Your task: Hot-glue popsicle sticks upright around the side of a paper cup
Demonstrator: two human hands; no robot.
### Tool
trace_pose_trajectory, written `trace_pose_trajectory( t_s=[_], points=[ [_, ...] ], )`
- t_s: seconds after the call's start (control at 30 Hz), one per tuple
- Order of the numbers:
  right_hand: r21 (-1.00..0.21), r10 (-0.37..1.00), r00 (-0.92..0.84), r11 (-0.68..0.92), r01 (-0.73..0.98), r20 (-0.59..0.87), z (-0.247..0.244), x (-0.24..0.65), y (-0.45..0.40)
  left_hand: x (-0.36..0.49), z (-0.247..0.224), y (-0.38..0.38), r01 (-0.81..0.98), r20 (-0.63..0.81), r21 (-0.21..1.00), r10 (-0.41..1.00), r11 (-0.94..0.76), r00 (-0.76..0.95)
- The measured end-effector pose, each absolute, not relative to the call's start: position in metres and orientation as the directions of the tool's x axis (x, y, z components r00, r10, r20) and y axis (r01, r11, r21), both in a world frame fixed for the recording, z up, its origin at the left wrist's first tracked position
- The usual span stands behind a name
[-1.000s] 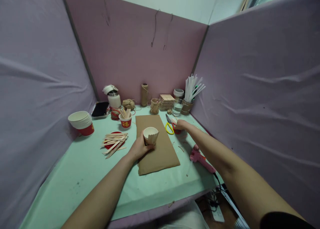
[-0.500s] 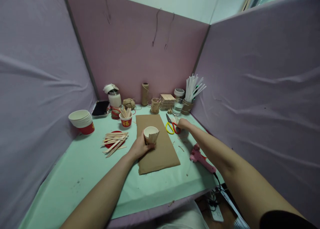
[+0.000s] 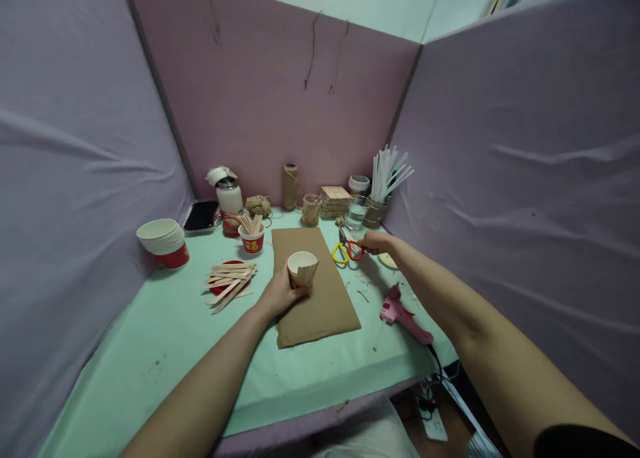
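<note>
My left hand (image 3: 280, 294) is wrapped round a paper cup (image 3: 302, 263) with flat wooden sticks along its near right side, just above a brown cardboard sheet (image 3: 320, 311). My right hand (image 3: 374, 242) grips the red handle of the scissors (image 3: 349, 247), which have one yellow and one red loop. The blades point away toward the back. Small wooden pieces lie beside the scissors, partly hidden by the fingers. A pink glue gun (image 3: 405, 318) lies nearer the table edge, below my right forearm.
Wooden sticks (image 3: 231, 281) lie over a red plate at left. A red cup (image 3: 253, 242) holds more sticks. Stacked bowls (image 3: 164, 243) stand far left. Twine, a jar, wooden squares (image 3: 335, 201), a water glass (image 3: 355, 215) and white glue sticks (image 3: 387, 173) line the back.
My right hand has moved slightly right, and the scissors are now in its grip, turned and raised a little. A round pale lid has come into view beside it. My left hand stays with the cup.
</note>
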State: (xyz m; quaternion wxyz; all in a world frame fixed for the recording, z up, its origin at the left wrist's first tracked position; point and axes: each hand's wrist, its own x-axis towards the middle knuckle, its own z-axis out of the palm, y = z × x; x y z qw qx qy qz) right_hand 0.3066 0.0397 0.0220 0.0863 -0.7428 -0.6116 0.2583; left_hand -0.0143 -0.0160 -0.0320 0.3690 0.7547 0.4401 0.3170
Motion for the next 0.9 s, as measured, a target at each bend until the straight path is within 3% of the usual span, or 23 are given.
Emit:
trace_pose_trajectory(
  t_s=[0.33,0.47,0.7,0.9],
  points=[
    [-0.534,0.962,0.104,-0.229,0.814,-0.254,0.028,0.308,0.014,-0.015,-0.036,-0.015,0.411,0.174,0.836,0.886,-0.363,0.429],
    [-0.468,0.981,0.112,-0.175,0.866,-0.159,0.034,0.299,0.015,-0.015,-0.034,-0.015,0.435,0.153,0.83,0.892,-0.349,0.424],
    [-0.23,1.0,0.005,0.002,0.973,0.028,0.066,0.268,0.015,-0.015,-0.034,-0.016,0.443,0.163,0.819,0.887,-0.366,0.431],
    [-0.159,0.984,-0.175,0.178,0.971,0.028,0.085,0.251,0.032,-0.015,-0.034,-0.017,0.43,0.18,0.82,0.883,-0.378,0.433]
  ],
)
